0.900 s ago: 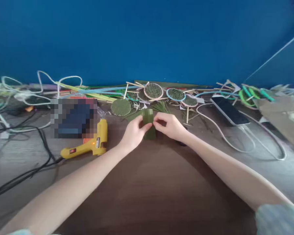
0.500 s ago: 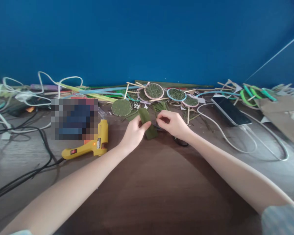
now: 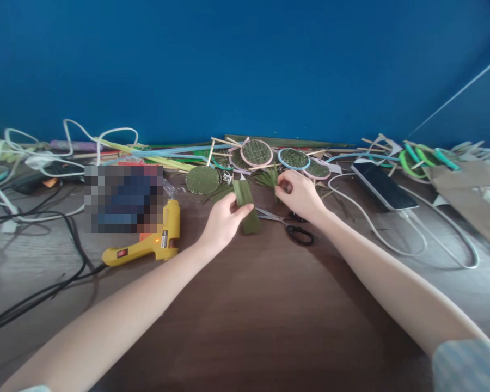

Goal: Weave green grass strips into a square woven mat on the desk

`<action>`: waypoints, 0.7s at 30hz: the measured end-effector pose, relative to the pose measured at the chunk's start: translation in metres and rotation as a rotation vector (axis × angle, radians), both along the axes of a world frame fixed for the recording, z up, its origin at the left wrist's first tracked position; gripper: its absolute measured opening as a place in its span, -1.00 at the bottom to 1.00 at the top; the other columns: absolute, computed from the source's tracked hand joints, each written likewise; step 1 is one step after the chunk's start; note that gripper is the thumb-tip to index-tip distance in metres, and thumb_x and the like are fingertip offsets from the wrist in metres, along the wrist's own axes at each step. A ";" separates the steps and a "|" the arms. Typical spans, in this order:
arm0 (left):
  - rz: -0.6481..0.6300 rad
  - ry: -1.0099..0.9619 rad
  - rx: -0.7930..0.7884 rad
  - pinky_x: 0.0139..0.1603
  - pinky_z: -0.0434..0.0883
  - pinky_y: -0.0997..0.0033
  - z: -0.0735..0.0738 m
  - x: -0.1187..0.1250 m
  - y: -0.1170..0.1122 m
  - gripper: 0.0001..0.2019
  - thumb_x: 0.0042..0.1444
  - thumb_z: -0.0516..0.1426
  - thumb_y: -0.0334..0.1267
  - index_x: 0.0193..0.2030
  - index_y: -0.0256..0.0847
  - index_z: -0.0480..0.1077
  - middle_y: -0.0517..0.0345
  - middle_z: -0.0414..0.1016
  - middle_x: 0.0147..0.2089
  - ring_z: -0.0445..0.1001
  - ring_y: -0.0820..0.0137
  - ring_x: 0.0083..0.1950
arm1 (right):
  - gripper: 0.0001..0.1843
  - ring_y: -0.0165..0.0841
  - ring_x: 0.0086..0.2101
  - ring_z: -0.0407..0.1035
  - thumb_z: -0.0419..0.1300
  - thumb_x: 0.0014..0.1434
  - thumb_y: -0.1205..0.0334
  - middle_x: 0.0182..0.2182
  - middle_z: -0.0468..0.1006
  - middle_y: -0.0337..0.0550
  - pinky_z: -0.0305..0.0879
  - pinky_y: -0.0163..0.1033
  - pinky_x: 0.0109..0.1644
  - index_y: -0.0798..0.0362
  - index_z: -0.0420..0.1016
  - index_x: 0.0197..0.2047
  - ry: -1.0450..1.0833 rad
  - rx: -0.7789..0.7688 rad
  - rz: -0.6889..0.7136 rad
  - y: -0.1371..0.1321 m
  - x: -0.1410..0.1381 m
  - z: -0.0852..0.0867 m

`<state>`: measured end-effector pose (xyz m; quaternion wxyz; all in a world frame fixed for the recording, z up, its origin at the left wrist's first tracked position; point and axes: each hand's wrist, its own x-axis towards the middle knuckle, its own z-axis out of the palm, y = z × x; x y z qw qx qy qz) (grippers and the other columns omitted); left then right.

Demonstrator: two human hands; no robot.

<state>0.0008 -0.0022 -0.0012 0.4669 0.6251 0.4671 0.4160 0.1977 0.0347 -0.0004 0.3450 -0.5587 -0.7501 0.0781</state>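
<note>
Between the thumb and fingers of my left hand is a wide, flat green leaf strip, held at a slant over the table. My right hand is closed in a pinch, its fingertips on a thin green leaf strip beside a small heap of leaf strips. Scissors with black handles lie on the table between my hands, their blades pointing toward the leaf in my left hand. Part of one handle is hidden by my right hand.
A yellow glue gun lies left, its light on, near black cords. Several round green woven pieces, some with coloured rims, line the back by the blue wall. A phone with a white cable lies right, near brown cardboard.
My right hand has moved right and away from the leaf in my left hand, toward the heap of leaf strips. The scissors now show more. My left hand has tilted the leaf slightly.
</note>
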 end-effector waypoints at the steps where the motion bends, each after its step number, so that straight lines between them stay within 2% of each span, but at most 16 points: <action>1: 0.004 0.013 0.011 -0.09 0.41 0.25 0.000 0.000 0.000 -0.81 0.04 0.12 -0.25 -0.21 -0.28 0.36 0.05 0.53 -0.18 0.48 0.28 -0.13 | -0.90 -0.39 -0.47 0.17 0.09 -0.08 0.39 -0.51 0.29 -0.22 0.13 -0.26 -0.34 0.04 0.22 -0.48 -0.017 -0.002 -0.009 0.000 0.000 -0.002; 6: 0.005 0.047 0.056 -0.06 0.40 0.24 0.000 0.000 -0.001 -0.80 0.09 0.04 -0.28 -0.17 -0.29 0.38 0.06 0.52 -0.15 0.47 0.30 -0.12 | -0.86 -0.32 -0.39 0.21 0.13 -0.08 0.35 -0.45 0.28 -0.19 0.16 -0.22 -0.31 0.03 0.25 -0.39 -0.018 0.016 -0.058 0.001 0.002 -0.006; 11: -0.002 0.072 0.051 -0.08 0.40 0.28 0.001 -0.001 0.000 -0.80 0.09 0.06 -0.26 -0.19 -0.28 0.40 0.05 0.52 -0.14 0.48 0.31 -0.14 | -0.91 -0.40 -0.46 0.17 0.07 -0.04 0.39 -0.49 0.27 -0.24 0.14 -0.26 -0.34 0.04 0.30 -0.40 0.114 0.090 -0.040 -0.004 0.000 0.003; 13: 0.000 0.075 0.031 -0.13 0.42 0.30 0.002 -0.001 0.000 -0.81 0.08 0.06 -0.25 -0.21 -0.27 0.39 0.07 0.53 -0.19 0.48 0.31 -0.18 | -0.91 -0.43 -0.48 0.17 0.05 0.00 0.38 -0.50 0.31 -0.24 0.14 -0.28 -0.36 0.06 0.34 -0.38 0.178 0.023 0.026 -0.009 -0.006 0.008; 17: -0.002 0.141 0.039 -0.23 0.42 0.33 0.000 -0.002 0.000 -0.81 0.09 0.05 -0.19 -0.27 -0.27 0.38 0.12 0.50 -0.33 0.46 0.33 -0.27 | -0.87 -0.44 -0.47 0.21 0.02 0.09 0.27 -0.48 0.40 -0.23 0.13 -0.30 -0.36 0.07 0.37 -0.40 0.223 -0.227 0.255 -0.023 -0.020 0.016; 21: -0.001 0.211 0.080 -0.32 0.38 0.36 -0.001 -0.002 0.000 -0.81 0.10 0.05 -0.18 -0.35 -0.27 0.36 0.17 0.42 -0.43 0.41 0.37 -0.36 | -0.86 -0.48 -0.51 0.15 0.04 0.09 0.24 -0.55 0.31 -0.28 0.09 -0.33 -0.41 0.08 0.30 -0.47 0.179 -0.292 0.357 -0.030 -0.029 0.017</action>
